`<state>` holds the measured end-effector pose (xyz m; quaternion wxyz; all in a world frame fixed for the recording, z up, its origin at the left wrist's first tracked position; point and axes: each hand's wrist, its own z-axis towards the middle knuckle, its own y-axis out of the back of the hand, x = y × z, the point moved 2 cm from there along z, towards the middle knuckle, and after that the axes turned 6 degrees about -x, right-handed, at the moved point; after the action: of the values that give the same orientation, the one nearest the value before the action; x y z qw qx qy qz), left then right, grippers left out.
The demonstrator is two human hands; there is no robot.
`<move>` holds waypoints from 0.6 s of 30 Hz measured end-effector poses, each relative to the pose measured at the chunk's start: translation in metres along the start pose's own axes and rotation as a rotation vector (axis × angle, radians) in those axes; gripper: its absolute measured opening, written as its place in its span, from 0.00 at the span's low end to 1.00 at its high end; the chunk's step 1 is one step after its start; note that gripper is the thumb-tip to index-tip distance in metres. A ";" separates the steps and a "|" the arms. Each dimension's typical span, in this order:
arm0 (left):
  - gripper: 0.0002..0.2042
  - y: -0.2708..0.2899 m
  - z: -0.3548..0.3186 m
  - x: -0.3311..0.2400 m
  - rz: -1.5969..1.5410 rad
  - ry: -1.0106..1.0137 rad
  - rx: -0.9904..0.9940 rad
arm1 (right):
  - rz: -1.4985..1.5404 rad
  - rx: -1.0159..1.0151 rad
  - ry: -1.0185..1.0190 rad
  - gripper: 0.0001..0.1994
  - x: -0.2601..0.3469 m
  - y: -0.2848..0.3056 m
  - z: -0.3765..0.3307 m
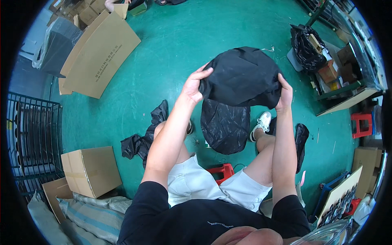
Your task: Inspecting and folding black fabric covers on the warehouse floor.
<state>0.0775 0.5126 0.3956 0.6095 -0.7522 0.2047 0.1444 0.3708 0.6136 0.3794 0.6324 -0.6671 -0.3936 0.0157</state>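
I sit on a low red stool (pixel 221 170) over a green floor. Both hands hold up a black fabric piece (pixel 243 75) in front of me. My left hand (pixel 194 85) grips its left edge, fingers curled over the top. My right hand (pixel 284 93) clasps its right edge. A black plastic bag (pixel 225 127) lies on the floor between my feet, just below the fabric. More crumpled black bags lie by my left leg (pixel 141 141) and by my right leg (pixel 301 141).
A large flattened cardboard sheet (pixel 102 53) lies at the upper left. A closed cardboard box (pixel 90 170) and striped sacks (pixel 92 214) sit at the lower left beside a black wire rack (pixel 32 139). A full black bag (pixel 306 49), boxes and a small red stool (pixel 362 124) stand at the right.
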 end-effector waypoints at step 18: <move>0.35 0.012 0.001 -0.007 0.114 -0.058 -0.143 | -0.010 0.002 0.011 0.23 0.000 -0.016 -0.017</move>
<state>0.0655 0.5127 0.3888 0.5509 -0.7763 0.2186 0.2146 0.3715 0.5976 0.3971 0.6354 -0.6643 -0.3936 0.0092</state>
